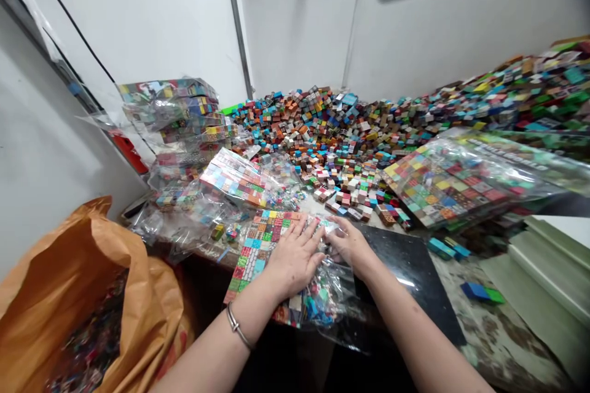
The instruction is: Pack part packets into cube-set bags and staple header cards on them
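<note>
A flat sheet of small coloured cubes (258, 244) lies in a clear plastic bag (332, 295) on the table in front of me. My left hand (292, 261) rests flat on the sheet, fingers stretched out and spread. My right hand (349, 244) sits just to its right, fingers curled and pinching the crinkled plastic of the bag near its open end. A metal bangle is on my left wrist.
A huge heap of loose coloured cubes (332, 135) covers the back of the table. Bagged cube sheets are stacked at the left (179, 110), centre (239, 178) and right (452, 184). An orange sack (92, 295) stands at the lower left. A black mat (415, 270) lies under my right arm.
</note>
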Action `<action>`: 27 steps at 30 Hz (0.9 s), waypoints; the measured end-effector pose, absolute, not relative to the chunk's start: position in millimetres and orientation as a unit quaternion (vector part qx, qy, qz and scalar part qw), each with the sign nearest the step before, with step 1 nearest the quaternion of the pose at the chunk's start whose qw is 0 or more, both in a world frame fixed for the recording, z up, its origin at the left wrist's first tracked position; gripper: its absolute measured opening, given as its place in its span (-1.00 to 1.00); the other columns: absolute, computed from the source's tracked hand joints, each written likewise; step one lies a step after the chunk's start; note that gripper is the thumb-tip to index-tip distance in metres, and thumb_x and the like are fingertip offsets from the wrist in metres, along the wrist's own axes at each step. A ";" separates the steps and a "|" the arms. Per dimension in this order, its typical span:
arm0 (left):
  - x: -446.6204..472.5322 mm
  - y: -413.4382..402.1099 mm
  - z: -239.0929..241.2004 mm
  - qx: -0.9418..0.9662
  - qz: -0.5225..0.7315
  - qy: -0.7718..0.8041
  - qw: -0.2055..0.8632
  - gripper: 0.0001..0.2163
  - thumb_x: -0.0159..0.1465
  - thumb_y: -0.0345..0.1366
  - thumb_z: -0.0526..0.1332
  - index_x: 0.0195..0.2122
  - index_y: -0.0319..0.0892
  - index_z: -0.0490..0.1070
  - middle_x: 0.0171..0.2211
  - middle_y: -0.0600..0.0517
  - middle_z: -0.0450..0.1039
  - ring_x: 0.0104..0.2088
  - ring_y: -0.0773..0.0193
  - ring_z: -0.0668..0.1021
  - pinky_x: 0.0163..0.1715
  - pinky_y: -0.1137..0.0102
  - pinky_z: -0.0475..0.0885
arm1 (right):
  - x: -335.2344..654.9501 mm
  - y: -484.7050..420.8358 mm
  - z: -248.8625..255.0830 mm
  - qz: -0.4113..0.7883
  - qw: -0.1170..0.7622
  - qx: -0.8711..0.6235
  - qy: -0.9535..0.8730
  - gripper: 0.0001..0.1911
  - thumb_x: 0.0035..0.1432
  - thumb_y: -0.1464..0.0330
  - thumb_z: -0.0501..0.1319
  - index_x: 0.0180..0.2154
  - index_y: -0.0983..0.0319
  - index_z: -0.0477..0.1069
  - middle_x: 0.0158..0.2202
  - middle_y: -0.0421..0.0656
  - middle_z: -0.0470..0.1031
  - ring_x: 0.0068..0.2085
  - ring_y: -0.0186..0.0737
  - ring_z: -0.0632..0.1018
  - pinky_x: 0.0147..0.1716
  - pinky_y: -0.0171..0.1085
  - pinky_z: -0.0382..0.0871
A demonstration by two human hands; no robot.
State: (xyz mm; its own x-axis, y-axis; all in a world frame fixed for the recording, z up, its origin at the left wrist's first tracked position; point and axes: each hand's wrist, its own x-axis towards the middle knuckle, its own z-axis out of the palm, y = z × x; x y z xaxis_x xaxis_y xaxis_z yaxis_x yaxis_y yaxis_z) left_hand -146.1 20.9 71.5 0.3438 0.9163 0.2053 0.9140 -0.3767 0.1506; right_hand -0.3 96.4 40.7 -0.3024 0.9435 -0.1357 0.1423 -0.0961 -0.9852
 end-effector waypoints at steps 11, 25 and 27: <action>-142.6 18.9 73.5 0.813 0.131 0.568 -0.004 -0.62 0.30 -0.21 -0.11 0.15 -0.02 0.08 0.22 0.08 -0.04 0.23 0.16 -0.06 0.17 0.14 -0.03 | 14.6 80.2 52.6 0.568 0.348 -0.452 -0.593 -0.45 0.06 0.21 0.09 0.09 0.23 0.13 -0.41 -0.18 0.42 -0.54 -0.34 0.43 -0.55 -0.33 0.40; -141.2 20.0 70.3 0.813 0.132 0.567 0.000 -0.59 0.30 -0.13 -0.13 0.17 -0.02 0.04 0.24 0.05 -0.08 0.23 0.10 -0.08 0.15 0.08 -0.03 | 11.3 32.7 43.9 0.420 0.303 -0.406 -0.753 -0.80 0.03 0.30 0.12 -0.36 0.17 0.50 -0.40 -0.16 0.42 -0.34 -0.19 0.42 -0.26 -0.24 0.29; -140.8 19.8 70.2 0.816 0.132 0.563 -0.006 -0.60 0.29 -0.13 -0.11 0.16 0.01 0.05 0.24 0.06 -0.09 0.23 0.09 -0.08 0.15 0.07 -0.02 | 6.4 31.6 44.8 0.411 0.300 -0.396 -0.764 -0.78 0.06 0.31 0.09 -0.36 0.18 0.50 -0.38 -0.14 0.43 -0.32 -0.18 0.42 -0.26 -0.23 0.29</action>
State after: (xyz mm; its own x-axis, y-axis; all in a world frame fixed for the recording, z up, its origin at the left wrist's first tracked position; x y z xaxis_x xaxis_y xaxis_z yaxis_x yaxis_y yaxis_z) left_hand -140.8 19.8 70.2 0.3314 0.9167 0.2231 0.9202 -0.3663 0.1384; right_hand 6.4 31.6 44.8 -0.5061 0.8522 0.1325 0.3597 0.3482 -0.8657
